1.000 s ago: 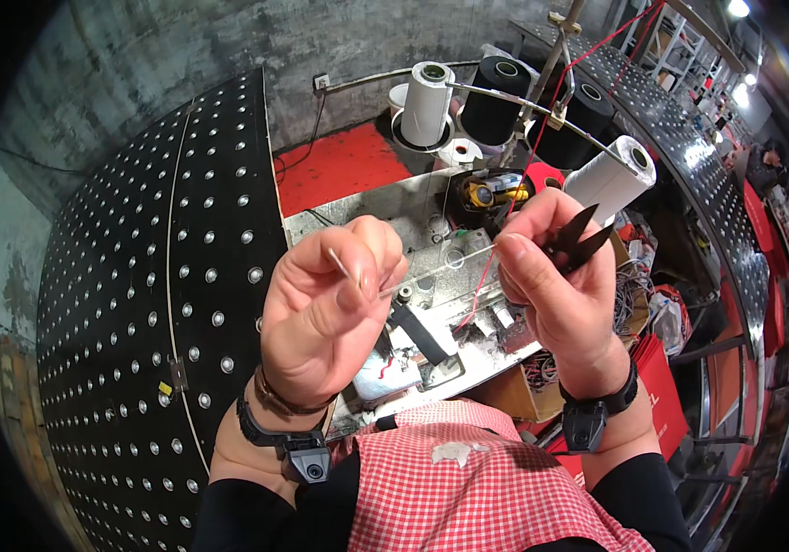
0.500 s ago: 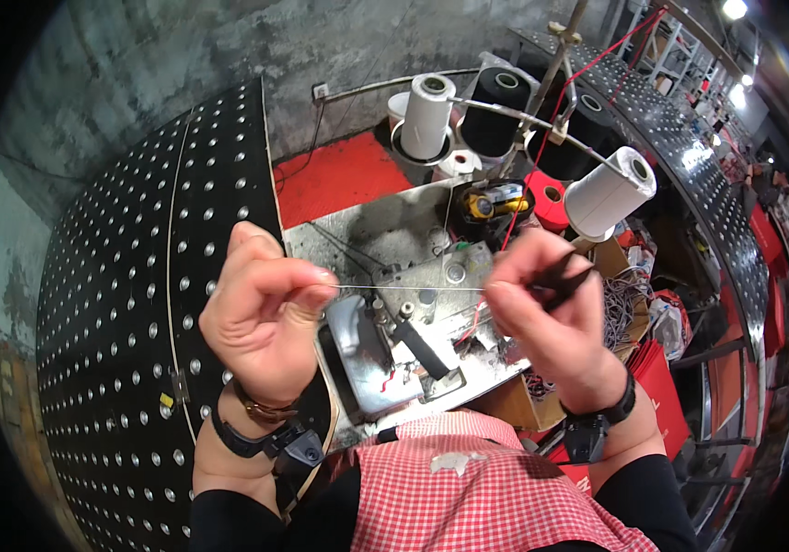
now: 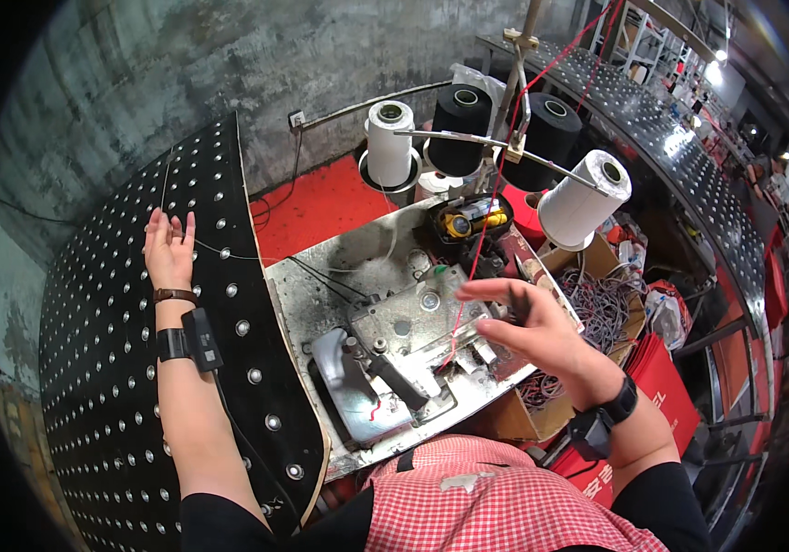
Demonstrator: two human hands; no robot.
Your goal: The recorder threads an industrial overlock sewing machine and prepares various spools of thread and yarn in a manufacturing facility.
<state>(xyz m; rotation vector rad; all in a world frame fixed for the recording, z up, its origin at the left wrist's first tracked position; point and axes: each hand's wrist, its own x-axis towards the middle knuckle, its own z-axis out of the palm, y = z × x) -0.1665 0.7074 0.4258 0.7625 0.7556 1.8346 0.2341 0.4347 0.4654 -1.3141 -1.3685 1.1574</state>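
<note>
My left hand (image 3: 171, 253) is stretched out over the black tabletop with silver studs (image 3: 137, 340), its fingers apart and pointing away. A thin pale thread (image 3: 229, 254) runs from beside its fingers toward the machine; whether the fingers touch it is hard to see. My right hand (image 3: 541, 333) hovers over the right side of a grey sewing machine (image 3: 403, 317), thumb and forefinger spread. A small black tool (image 3: 520, 300) sits among its fingers, mostly hidden, its kind unclear. Red thread (image 3: 482, 244) comes down from the overhead stand to the machine, passing near the right fingertips.
Behind the machine stand white thread cones (image 3: 390, 143) and black thread cones (image 3: 460, 129) around a metal thread stand (image 3: 516, 138). A black tray (image 3: 470, 219) holds yellow tools. At right are a box of tangled cords (image 3: 601, 308) and red bags (image 3: 656, 396).
My left hand has swung far left and forward, its pinch opened. The thread stretched between both hands no longer spans them. My right hand dropped slightly and spread its thumb and forefinger.
</note>
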